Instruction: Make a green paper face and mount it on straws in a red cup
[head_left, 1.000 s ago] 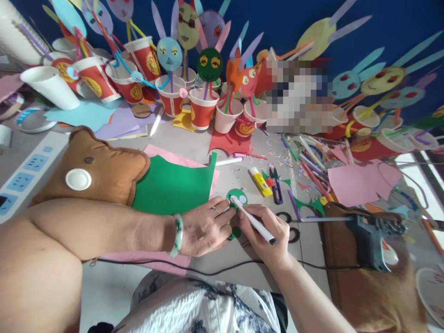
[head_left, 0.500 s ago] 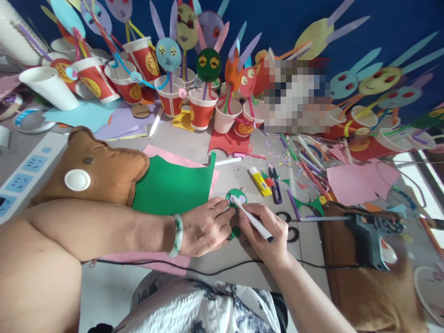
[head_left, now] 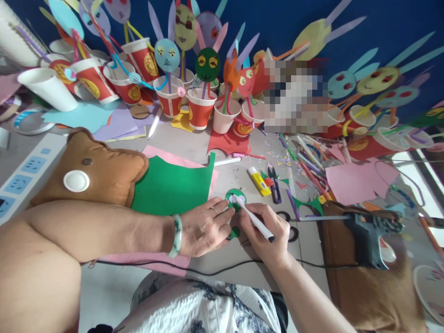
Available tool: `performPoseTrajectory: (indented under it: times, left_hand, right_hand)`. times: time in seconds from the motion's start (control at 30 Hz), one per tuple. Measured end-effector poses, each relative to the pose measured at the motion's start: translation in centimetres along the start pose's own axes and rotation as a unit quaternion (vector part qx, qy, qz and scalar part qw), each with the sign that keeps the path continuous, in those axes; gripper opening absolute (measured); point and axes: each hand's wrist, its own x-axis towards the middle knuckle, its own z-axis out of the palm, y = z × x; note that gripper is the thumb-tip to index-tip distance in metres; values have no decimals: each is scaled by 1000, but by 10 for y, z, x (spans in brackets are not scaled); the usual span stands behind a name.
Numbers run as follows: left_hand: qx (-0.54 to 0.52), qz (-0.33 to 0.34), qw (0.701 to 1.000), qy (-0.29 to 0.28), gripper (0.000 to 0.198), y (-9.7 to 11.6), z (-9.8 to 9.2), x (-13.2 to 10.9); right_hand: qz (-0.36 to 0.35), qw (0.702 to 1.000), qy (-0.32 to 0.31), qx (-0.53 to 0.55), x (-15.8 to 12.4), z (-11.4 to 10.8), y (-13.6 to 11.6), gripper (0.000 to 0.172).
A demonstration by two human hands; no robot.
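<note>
A white marker pen with a black end is pinched in my right hand. Its tip touches a small green paper circle that carries pale lilac eye shapes. My left hand lies flat with fingers stretched out, its fingertips at the circle's left edge. Under those fingers, closer to me, a second green paper piece shows in part. Black scissor handles stick out beyond my right hand; the blades are hidden.
Green paper lies on pink sheets at left, by a brown cushion. A yellow glue stick and thread snips lie ahead. Paper cups with rabbit figures line the back. A glue gun rests on brown cloth at right.
The pen's tip has shifted slightly to the right on the green circle, together with my right hand. My left hand stays in place.
</note>
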Motion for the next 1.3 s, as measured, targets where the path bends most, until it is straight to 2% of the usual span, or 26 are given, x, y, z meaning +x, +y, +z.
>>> performPoseTrajectory:
  times: [0.37, 0.5, 0.7, 1.3]
  left_hand:
    - [-4, 4, 1000, -7, 28, -1, -1, 0]
    - [-12, 7, 1000, -3, 26, -2, -3, 1]
    - [-12, 10, 1000, -16, 26, -2, -5, 1]
    - [1, 13, 1000, -10, 24, -2, -4, 1]
  right_hand:
    - [10, 999, 13, -28, 0, 1, 1, 8]
    - [36, 998, 38, -42, -2, -2, 3, 7]
    - [61, 996, 39, -55, -5, -5, 5, 6]
    - [29, 998, 30, -50, -2, -2, 5, 5]
